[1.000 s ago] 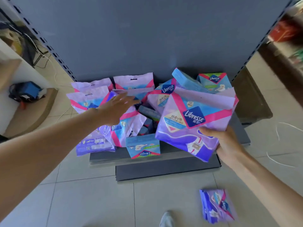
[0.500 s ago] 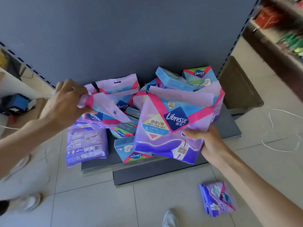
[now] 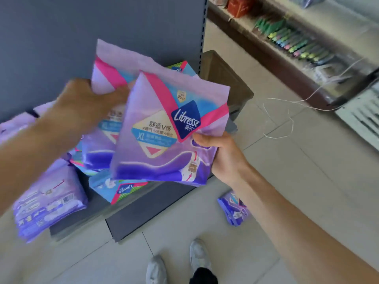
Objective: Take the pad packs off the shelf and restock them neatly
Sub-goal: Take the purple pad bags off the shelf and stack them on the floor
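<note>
i have a pad pack in each hand, both lifted up off the shelf (image 3: 147,210). my right hand (image 3: 223,158) holds the front pack (image 3: 164,128) by its near right corner, thumb on the front and the rest of the hand wrapped round behind. my left hand (image 3: 86,103) grips the back pack (image 3: 114,64) near its top, with the fingers (image 3: 118,93) curled tight and bunching the wrapper. no hand is free.

the two packs overlap. the back pack sits to the left and a bit farther away, and the front pack covers its right side. both stand with their long side going up and down, tipped a little to the right. so the packs are touching or nearly touching, face to back, and i think the easy next move is to slide the back one in behind the front one so one hand holds both.

more packs wait on the shelf: a blue pack (image 3: 121,189) at the near edge and a purple pack (image 3: 49,203) hanging over the left end. a small floor pile (image 3: 233,210) lies down to the near right, just under my right arm. my right hand is the closer one to it, so i guess that hand should put the packs down there. the left side of the picture is blurry.
</note>
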